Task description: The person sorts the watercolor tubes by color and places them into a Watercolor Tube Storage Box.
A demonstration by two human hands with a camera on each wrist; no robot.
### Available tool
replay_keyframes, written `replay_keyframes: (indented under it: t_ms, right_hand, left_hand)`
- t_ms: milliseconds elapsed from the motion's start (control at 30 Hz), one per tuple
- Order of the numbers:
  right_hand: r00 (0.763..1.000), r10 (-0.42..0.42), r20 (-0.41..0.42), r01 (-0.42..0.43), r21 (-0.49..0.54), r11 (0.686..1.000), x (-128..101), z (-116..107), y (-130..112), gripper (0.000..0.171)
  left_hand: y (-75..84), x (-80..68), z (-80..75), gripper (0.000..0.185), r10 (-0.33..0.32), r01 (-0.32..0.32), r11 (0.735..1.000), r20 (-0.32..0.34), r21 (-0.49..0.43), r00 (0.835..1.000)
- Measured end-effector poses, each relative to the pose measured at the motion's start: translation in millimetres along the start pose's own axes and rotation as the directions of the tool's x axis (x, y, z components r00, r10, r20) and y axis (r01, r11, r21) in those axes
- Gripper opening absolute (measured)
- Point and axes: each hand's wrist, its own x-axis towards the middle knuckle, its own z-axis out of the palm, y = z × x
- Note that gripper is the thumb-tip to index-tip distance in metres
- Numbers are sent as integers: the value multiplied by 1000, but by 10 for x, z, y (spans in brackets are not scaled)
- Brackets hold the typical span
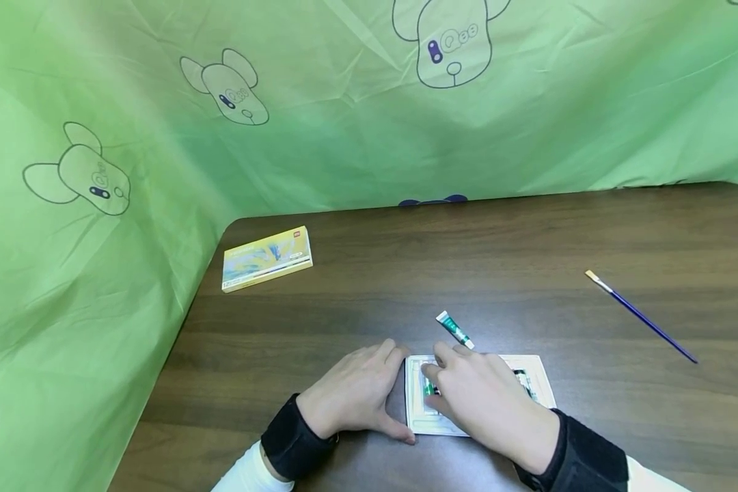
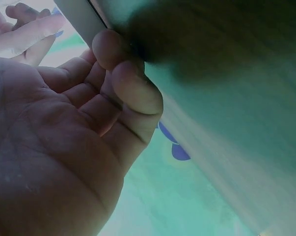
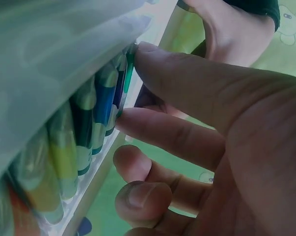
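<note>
A white plastic tray (image 1: pixel 415 417) of paint tubes lies near the table's front edge. My left hand (image 1: pixel 359 389) holds the tray's left side, fingers at the far corner and thumb at the near one. In the left wrist view its curled fingers (image 2: pixel 133 93) touch the tray's edge. My right hand (image 1: pixel 488 396) reaches over the tray. Thumb and index finger (image 3: pixel 172 135) pinch a green paint tube (image 3: pixel 130 71) by its two ends, at the end of the row. Beside it lie several other tubes, among them a blue one (image 3: pixel 104 101) and a yellow one (image 3: pixel 64 157).
Just beyond the tray a loose teal-green paint tube (image 1: pixel 455 329) lies on the wooden table (image 1: pixel 369 287). A yellow paint box (image 1: pixel 267 260) sits at the back left. To the right is a blue-handled paintbrush (image 1: pixel 642 318). A green patterned cloth (image 1: pixel 320 137) hangs behind.
</note>
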Motion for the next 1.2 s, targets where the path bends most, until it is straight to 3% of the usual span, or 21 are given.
replay_keyframes:
  t_ms: [233, 367, 467, 600, 667, 767, 867, 1000, 1100, 1200]
  right_hand:
    - [995, 9, 101, -23, 135, 991, 28, -165, 204, 37]
    - [987, 61, 150, -90, 194, 977, 98, -307, 479, 27]
    - [986, 55, 159, -87, 198, 976, 176, -340, 670, 19]
    - [992, -83, 90, 68, 162, 985, 297, -280, 837, 17]
    - [980, -195, 45, 187, 143, 972, 349, -236, 889, 22]
    - [934, -356, 27, 352, 103, 930, 401, -175, 940, 25]
    - [885, -464, 46, 460, 74, 885, 442, -139, 960, 22]
    - [857, -513, 48, 514, 1, 858, 484, -109, 981, 12]
    - [864, -501, 53, 503, -23, 864, 483, -88, 995, 7]
    - [893, -446, 62, 447, 7, 895, 466, -68, 990, 6]
  left_hand:
    - [-2, 2, 8, 98, 2, -2, 1000, -3, -2, 1000]
    - [-11, 9, -4, 99, -8, 8, 1000, 27, -19, 1000]
    - [-14, 17, -11, 101, -17, 18, 999, 53, -28, 998]
    - [-7, 20, -18, 102, -32, 36, 998, 73, -43, 997]
    - [-3, 19, -17, 102, -37, 40, 998, 72, -47, 997]
    - [5, 20, -8, 102, -34, 38, 998, 66, -48, 997]
    - [5, 18, -6, 102, -33, 35, 998, 56, -44, 998]
    - [-2, 11, -7, 102, -33, 35, 999, 49, -38, 998]
    - [-7, 8, -5, 101, -27, 29, 999, 51, -42, 998]
    - [-13, 12, -5, 102, -24, 27, 999, 57, -45, 998]
